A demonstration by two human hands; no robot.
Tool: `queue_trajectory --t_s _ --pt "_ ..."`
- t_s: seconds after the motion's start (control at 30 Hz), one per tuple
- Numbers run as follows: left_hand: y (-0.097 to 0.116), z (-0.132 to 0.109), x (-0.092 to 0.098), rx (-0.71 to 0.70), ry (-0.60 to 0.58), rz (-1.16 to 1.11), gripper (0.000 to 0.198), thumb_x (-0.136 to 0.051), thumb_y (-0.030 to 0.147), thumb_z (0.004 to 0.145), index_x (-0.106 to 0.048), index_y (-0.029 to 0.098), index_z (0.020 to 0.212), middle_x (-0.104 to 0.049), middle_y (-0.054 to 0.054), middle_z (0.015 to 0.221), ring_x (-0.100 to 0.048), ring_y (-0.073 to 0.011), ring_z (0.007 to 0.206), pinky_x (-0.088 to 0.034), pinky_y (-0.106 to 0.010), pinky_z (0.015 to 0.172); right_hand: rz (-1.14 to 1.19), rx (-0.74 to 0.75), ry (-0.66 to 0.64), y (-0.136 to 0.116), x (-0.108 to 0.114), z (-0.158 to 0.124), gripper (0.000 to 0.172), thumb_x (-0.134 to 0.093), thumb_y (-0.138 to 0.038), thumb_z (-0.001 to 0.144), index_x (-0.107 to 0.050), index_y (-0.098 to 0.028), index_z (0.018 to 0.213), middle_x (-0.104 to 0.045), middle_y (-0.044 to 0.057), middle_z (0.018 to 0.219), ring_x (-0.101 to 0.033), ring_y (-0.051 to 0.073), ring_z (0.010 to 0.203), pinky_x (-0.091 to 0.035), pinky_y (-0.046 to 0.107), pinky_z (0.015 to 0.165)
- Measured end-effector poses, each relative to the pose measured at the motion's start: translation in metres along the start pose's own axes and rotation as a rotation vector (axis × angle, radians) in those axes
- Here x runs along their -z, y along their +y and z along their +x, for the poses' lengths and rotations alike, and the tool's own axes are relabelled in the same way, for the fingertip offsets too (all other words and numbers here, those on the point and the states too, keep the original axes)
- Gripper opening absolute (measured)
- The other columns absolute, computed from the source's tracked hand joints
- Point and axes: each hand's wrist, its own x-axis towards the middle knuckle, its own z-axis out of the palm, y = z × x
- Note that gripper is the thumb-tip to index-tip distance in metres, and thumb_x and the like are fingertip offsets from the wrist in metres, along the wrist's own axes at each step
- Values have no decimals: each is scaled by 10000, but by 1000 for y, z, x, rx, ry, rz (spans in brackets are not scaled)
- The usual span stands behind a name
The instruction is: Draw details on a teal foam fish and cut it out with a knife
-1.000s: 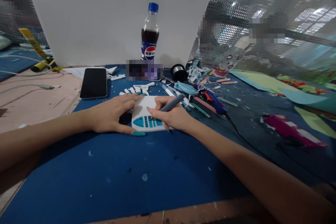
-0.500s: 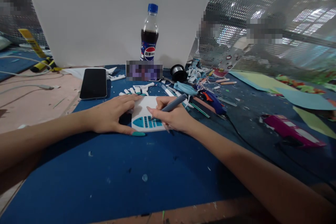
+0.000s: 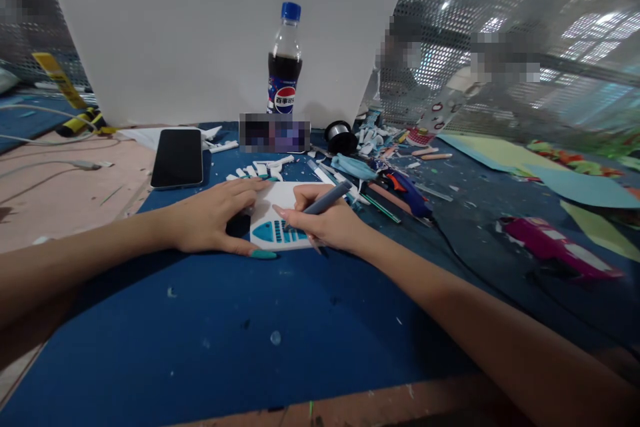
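White card (image 3: 283,199) pinned under flat left hand (image 3: 210,220); right hand (image 3: 336,224) grips gray tool (image 3: 329,197), which may skid into fingers (image 3: 246,189).

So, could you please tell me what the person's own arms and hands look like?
Both forearms are bare, with no sleeves, watch or bracelets in view. The left hand and right hand show no gloves or rings. The left thumbnail is long and painted teal.

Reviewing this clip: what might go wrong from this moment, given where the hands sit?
The left hand pins the white piece close to the grey tool; a slip by the right hand might hit its thumb. Loose scraps behind could slide under the piece.
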Motion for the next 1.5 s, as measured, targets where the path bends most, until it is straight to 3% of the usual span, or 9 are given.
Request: queue_trajectory --t_s 0.47,0.67,0.8,1.0,1.2,1.5 --pt "1 0 2 11 -38 -19 601 -512 745 832 -520 175 1022 -355 -230 1522 -325 -379 1407 -335 -558 1101 -83 1 27 -3 0 1 424 -617 -87 793 -298 -208 541 -277 -109 467 -338 33 335 -265 201 352" --pt "1 1 2 7 -21 4 602 -515 755 821 -534 180 997 -367 -219 1522 -345 -372 1402 -327 -541 1112 -76 43 58 0 -1 0 442 -645 -141 807 -297 -205 543 -311 -99 484 -334 38 392 -300 204 401" --pt "2 0 1 13 -21 -1 630 -501 778 808 -539 177 993 -362 -231 1523 -329 -379 1412 -328 -538 1112 -6 24 -4 -1 0 -2 443 -662 -219 832 -309 -215 564 -309 -114 443 -382 48 336 -317 194 357" --pt "-3 -1 -3 -10 38 2 627 -488 788 807 -535 187 982 -373 -210 1523 -347 -367 1404 -333 -522 1110 -5 25 -15 -5 -1 -1 448 -682 -202 821 -324 -208 553 -330 -116 431 -404 43 325 -321 183 345" --pt "2 1 5 26 -58 -17 649 -521 759 813 -537 160 1060 -352 -236 1524 -325 -377 1411 -314 -549 1119 -29 36 -40 -2 0 -2 440 -672 -209 835 -330 -205 559 -316 -116 444 -401 44 339 -318 196 370" --pt "1 0 4 38 -75 -7 658 -545 742 811 -531 166 1128 -331 -225 1540 -316 -387 1414 -313 -557 1121 -154 87 29 -2 0 1 435 -620 -94 779 -285 -207 526 -262 -98 488 -278 48 431 -230 246 444"
